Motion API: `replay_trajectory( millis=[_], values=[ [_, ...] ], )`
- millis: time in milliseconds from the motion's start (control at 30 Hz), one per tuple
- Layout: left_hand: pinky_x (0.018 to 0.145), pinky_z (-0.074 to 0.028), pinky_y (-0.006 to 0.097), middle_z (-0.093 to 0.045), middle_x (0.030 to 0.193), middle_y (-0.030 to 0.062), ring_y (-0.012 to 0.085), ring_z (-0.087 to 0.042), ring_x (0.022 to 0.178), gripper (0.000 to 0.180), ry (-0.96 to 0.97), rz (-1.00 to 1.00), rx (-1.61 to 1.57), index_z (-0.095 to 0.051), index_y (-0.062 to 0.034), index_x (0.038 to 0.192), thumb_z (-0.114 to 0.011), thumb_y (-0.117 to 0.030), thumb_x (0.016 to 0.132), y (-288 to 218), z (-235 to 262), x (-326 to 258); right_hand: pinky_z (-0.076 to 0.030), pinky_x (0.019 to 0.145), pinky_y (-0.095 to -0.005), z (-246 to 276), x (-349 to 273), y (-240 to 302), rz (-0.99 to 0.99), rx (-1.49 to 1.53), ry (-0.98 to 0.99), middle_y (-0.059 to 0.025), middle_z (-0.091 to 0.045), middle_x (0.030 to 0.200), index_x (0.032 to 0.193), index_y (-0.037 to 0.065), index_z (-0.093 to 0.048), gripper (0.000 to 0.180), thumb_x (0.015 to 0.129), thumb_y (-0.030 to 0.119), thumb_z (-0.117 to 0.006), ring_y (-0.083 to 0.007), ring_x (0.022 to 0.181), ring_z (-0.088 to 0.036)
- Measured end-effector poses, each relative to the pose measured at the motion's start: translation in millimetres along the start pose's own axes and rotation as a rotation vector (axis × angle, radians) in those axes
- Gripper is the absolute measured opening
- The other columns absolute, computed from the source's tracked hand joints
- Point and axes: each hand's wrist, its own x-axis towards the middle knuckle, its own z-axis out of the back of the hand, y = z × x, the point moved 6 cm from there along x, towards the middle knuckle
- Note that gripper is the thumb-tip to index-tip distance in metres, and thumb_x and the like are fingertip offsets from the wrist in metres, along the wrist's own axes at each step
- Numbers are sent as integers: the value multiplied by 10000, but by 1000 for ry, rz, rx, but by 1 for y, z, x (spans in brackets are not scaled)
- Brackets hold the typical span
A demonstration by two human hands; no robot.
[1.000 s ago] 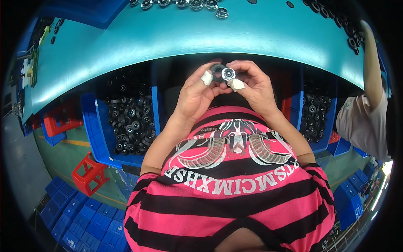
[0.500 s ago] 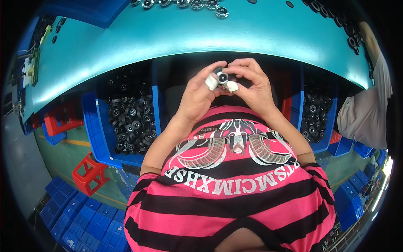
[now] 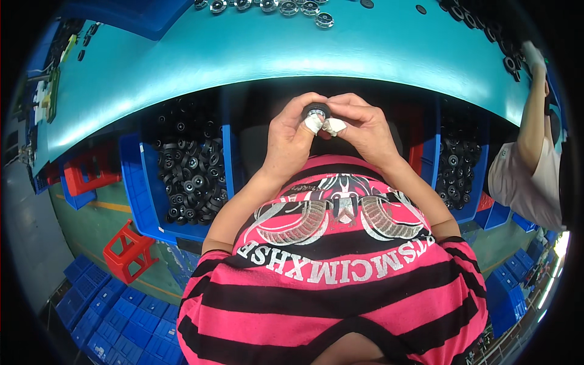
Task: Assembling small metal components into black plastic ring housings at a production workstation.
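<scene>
In front of my chest, just beyond the table's near edge, a small black wheel (image 3: 316,110) with a shiny clear and silver centre is gripped between both hands. My left hand (image 3: 291,132) is closed on its left side, the thumb wrapped in white tape pressing on the near face. My right hand (image 3: 368,129) pinches the right side, its taped thumb close to the other one and its fingers over the top. Fingers hide part of the wheel. Many similar black wheels (image 3: 191,176) lie heaped in a blue bin (image 3: 135,176) to the left.
Clear round parts (image 3: 324,20) stand along the far side of the teal table (image 3: 243,61). Black rings (image 3: 511,63) line its right side, where a co-worker's arm (image 3: 535,121) reaches in. More wheels (image 3: 453,167) fill a right-hand bin. A red stool (image 3: 129,250) stands lower left.
The wheel has tilted, so its face is turned more upward between my thumbs. My right fingers have come down onto it. The co-worker's arm has swung out over the table's right end.
</scene>
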Motion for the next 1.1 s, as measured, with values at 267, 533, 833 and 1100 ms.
replay_trajectory(
  millis=[267,533,833,1100],
  values=[
    [787,-586,271,-663,1059,68,121,-657,907,274,-29,-21,53,-627,-11,1262,-543,15,1003,-1,0,-3,-571,767,-275,-3,-7,17,313,-458,-96,-97,-694,1048,1133,25,-750,318,819,-24,-758,-171,922,-693],
    [719,-582,265,-668,1029,62,129,-661,874,334,24,92,-14,-609,-20,1318,-635,-88,992,3,1,2,-546,766,-267,1,-3,11,83,-387,-110,-77,-684,1021,1161,51,-748,308,853,33,-745,-147,922,-662],
    [661,-563,226,-686,970,43,98,-657,779,250,-113,121,147,-688,-47,1219,-636,-51,974,16,9,0,-485,691,-247,2,-8,6,112,-443,-65,-65,-659,938,1185,39,-734,349,838,4,-733,-110,801,-610],
    [614,-553,224,-699,1002,64,100,-664,778,250,-151,90,227,-681,-49,1227,-633,-94,986,23,12,3,-491,722,-243,3,-8,-3,51,-359,-100,-55,-657,941,1189,30,-732,334,871,-22,-647,-112,808,-613]
  ],
)
